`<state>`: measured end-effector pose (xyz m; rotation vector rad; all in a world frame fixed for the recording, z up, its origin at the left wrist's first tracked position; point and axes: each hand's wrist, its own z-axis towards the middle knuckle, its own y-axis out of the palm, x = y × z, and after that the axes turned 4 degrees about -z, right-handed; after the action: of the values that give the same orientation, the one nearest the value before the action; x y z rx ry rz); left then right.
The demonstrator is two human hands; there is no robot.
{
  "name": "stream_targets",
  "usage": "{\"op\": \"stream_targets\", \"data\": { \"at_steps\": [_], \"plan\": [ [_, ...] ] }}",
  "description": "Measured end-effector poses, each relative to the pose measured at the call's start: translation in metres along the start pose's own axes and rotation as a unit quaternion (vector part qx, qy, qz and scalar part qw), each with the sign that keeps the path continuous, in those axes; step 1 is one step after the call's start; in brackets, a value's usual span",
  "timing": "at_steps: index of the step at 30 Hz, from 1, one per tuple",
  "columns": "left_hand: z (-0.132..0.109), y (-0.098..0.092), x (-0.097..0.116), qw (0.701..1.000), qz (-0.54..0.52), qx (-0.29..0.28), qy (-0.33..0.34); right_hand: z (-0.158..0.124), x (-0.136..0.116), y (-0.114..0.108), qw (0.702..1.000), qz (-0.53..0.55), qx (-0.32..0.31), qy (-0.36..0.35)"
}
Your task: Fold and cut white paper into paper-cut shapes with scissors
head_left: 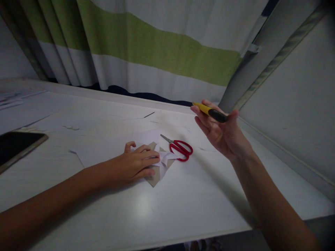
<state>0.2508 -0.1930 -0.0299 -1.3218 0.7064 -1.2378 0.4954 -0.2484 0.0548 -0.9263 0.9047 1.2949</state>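
Note:
My left hand (136,164) lies on the white table (183,202), fingers stretched flat and pressing on a piece of folded white paper (165,157) that rests on a brown card (157,177). Red-handled scissors (180,148) lie just right of the paper, blades pointing up-left. My right hand (222,134) is raised above the table's right side, palm up. Its thumb and fingers hold a yellow and black utility knife (210,112).
A dark phone or tablet (15,148) lies at the left edge. White sheets of paper (86,153) spread under my left arm. A green and white striped curtain (157,52) hangs behind the table. A grey wall (295,104) borders the right.

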Motion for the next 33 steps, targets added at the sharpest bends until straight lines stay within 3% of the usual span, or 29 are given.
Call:
{"op": "stream_targets", "data": {
  "at_steps": [4,8,10,18,25,33],
  "plan": [
    [-0.001,-0.002,0.0,1.0,-0.001,-0.011,-0.004,-0.004,0.005,0.004,0.996,-0.077,-0.037,0.009],
    [0.0,-0.006,0.001,0.999,-0.017,-0.032,-0.007,-0.008,0.008,0.011,0.981,-0.173,0.079,-0.035],
    [0.001,-0.007,0.001,0.999,-0.03,-0.043,-0.011,-0.01,0.009,0.013,0.976,-0.185,0.101,-0.048],
    [0.0,0.003,-0.003,0.999,-0.027,-0.011,-0.013,-0.029,0.033,0.007,0.986,-0.119,-0.074,0.091],
    [-0.001,0.012,-0.006,1.0,-0.008,0.013,-0.02,-0.035,0.039,0.007,0.964,-0.201,-0.153,0.089],
    [0.0,0.013,-0.006,1.0,0.0,0.024,-0.002,-0.033,0.037,0.008,0.95,-0.245,-0.177,0.074]
  ]
}}
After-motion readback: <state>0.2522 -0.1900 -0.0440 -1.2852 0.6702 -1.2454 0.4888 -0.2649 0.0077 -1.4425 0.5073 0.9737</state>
